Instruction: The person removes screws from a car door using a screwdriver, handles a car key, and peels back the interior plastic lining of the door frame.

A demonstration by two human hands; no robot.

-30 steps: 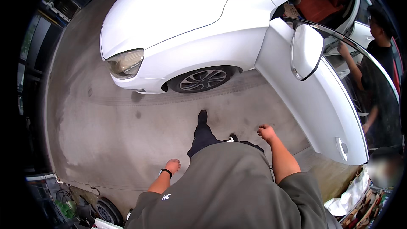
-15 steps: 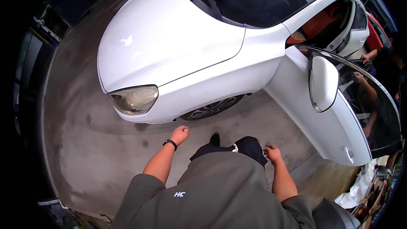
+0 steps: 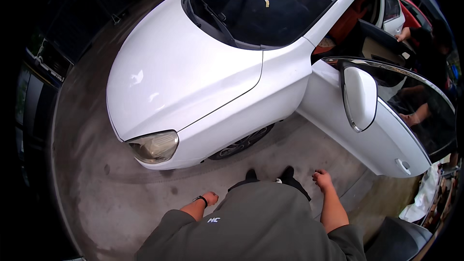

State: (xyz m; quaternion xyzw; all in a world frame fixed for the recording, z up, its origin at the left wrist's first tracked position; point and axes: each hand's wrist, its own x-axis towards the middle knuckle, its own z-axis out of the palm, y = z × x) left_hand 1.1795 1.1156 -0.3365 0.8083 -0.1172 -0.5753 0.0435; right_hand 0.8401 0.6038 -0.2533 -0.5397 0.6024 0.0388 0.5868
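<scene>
A white car [image 3: 188, 82] stands in front of me with its front door [image 3: 338, 116] swung wide on the right. My left hand [image 3: 210, 198], with a black band at the wrist, hangs by my side, loosely closed, and nothing shows in it. On the other side my right hand [image 3: 322, 179] hangs with its fingers slightly bent and apart, holding nothing that I can see. Neither hand touches the car. Nearest to them are the front wheel [image 3: 244, 142], the cloudy headlight [image 3: 153, 147] and the white door mirror [image 3: 359, 99].
Another person [image 3: 435, 50] in dark clothes stands beyond the front door, a hand on the opened rear door [image 3: 384, 43]. White sheeting [image 3: 423, 195] and a grey panel [image 3: 398, 239] lie at the lower right. Behind is a red car [image 3: 413, 12].
My left hand has dropped back toward my body. The view has shifted, and both my shoes now show. The rear door has come into view, swung outward, with the other person's hand on it.
</scene>
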